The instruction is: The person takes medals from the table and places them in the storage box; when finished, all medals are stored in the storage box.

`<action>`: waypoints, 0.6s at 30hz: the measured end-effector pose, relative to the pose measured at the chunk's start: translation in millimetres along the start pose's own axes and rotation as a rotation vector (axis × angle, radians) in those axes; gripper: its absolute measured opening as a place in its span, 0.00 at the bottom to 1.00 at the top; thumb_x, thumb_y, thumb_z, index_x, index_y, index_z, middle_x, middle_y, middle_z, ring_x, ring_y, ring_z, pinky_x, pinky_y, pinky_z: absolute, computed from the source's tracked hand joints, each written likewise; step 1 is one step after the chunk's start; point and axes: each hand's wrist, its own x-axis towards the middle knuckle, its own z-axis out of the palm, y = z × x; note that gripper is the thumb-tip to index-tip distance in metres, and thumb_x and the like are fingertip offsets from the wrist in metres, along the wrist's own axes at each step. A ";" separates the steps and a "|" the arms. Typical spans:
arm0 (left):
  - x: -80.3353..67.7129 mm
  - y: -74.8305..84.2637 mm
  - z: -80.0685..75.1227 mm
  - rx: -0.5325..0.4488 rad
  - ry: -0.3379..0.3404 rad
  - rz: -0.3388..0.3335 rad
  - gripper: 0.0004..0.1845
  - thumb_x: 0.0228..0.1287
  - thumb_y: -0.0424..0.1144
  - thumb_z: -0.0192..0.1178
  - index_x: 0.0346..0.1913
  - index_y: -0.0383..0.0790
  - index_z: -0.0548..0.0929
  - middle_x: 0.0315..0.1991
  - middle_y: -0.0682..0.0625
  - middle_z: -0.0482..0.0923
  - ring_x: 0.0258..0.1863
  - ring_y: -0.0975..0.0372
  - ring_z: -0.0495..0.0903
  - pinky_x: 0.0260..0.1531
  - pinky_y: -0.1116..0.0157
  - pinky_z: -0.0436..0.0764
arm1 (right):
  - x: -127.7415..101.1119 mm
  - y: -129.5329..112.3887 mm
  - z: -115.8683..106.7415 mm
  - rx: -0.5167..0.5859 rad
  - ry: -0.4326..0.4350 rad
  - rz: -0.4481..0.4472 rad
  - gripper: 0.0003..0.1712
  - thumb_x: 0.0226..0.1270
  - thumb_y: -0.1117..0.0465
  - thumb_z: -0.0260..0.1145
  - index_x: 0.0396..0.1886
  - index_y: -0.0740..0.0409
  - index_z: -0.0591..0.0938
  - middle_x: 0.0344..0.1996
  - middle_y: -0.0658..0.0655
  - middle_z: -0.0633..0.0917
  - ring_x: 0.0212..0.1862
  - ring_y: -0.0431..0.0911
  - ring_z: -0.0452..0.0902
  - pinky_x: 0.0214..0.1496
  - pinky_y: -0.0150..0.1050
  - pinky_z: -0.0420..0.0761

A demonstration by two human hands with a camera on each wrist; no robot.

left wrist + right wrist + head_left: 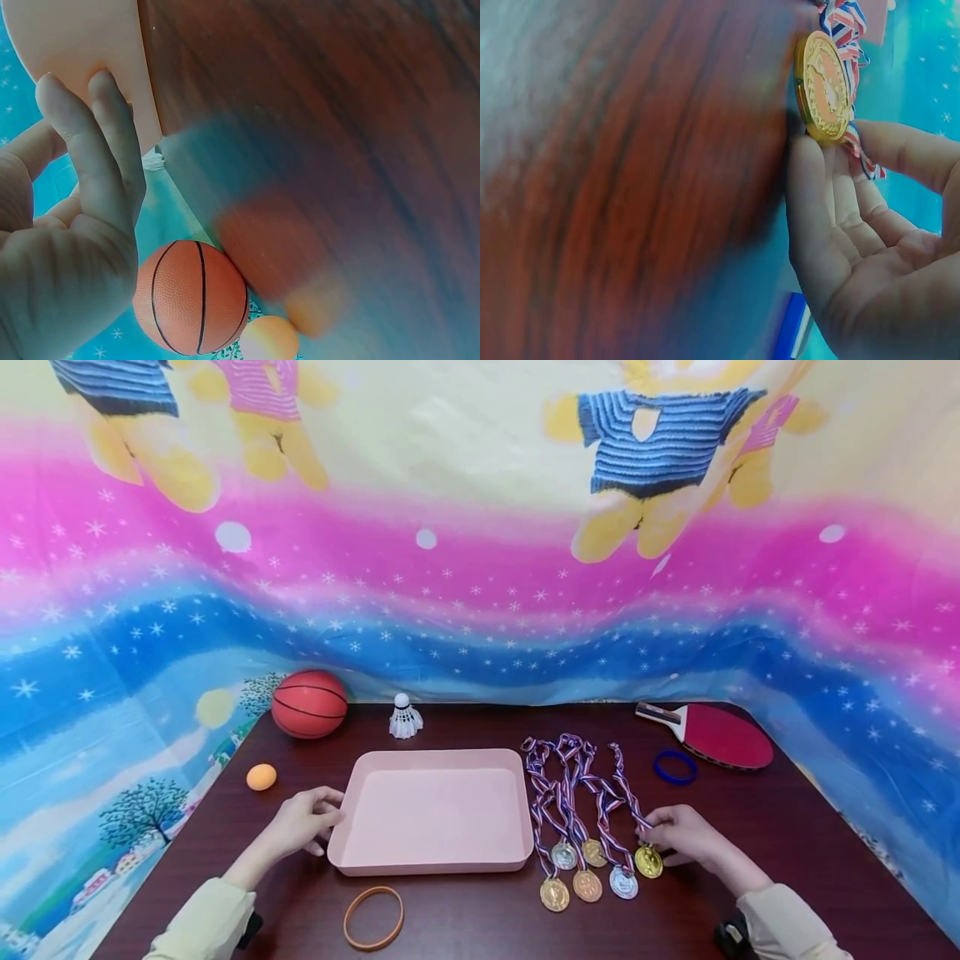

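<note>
My left hand point(303, 820) is at the left side of a pale pink rectangular tray point(431, 868). In the left wrist view, its extended fingertips touch the tray's outer wall. To the right of the tray, several medals on red, white and blue striped ribbons lie in a group. My right hand point(684, 835) pinches the rightmost gold medal point(648, 862) where its ribbon point(628, 789) meets the disc. The right wrist view shows this disc right at the fingertips. Beside it lie a silver medal point(623, 882) and a bronze-coloured medal point(588, 886).
A small basketball point(309, 704) and a shuttlecock point(405, 717) stand at the back left. An orange ball point(261, 777) sits left of the tray. An orange wristband point(347, 925) lies in front. A blue ring point(675, 779) and a red table tennis bat point(727, 737) are at the back right.
</note>
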 end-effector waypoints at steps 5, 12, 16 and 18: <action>0.0 0.2 0.2 0.005 0.005 0.003 0.19 0.62 0.32 0.57 0.55 0.28 0.73 0.35 0.43 0.81 0.25 0.60 0.82 0.19 0.61 0.84 | 3.1 0.9 -0.5 0.092 -0.048 0.059 0.13 0.64 0.59 0.63 0.39 0.67 0.79 0.28 0.49 0.84 0.30 0.40 0.79 0.29 0.39 0.84; 0.0 0.0 0.3 0.000 0.011 0.014 0.18 0.62 0.31 0.57 0.55 0.28 0.74 0.34 0.44 0.82 0.25 0.60 0.81 0.20 0.61 0.84 | 3.0 0.7 -3.4 0.157 -0.087 0.092 0.18 0.67 0.55 0.59 0.44 0.68 0.80 0.28 0.47 0.83 0.29 0.40 0.79 0.31 0.39 0.84; -0.3 0.6 0.4 -0.002 0.012 0.011 0.18 0.62 0.31 0.57 0.55 0.29 0.74 0.34 0.44 0.82 0.25 0.60 0.81 0.20 0.61 0.84 | 3.2 0.8 -7.3 0.193 -0.114 0.095 0.20 0.68 0.55 0.59 0.46 0.68 0.81 0.29 0.46 0.84 0.30 0.40 0.79 0.33 0.40 0.84; -0.7 1.1 0.3 -0.004 0.014 0.008 0.18 0.61 0.31 0.57 0.55 0.29 0.74 0.34 0.44 0.82 0.25 0.60 0.81 0.20 0.61 0.84 | 3.7 1.1 -9.3 0.197 -0.125 0.089 0.20 0.68 0.54 0.59 0.48 0.68 0.81 0.29 0.46 0.85 0.30 0.39 0.79 0.33 0.40 0.84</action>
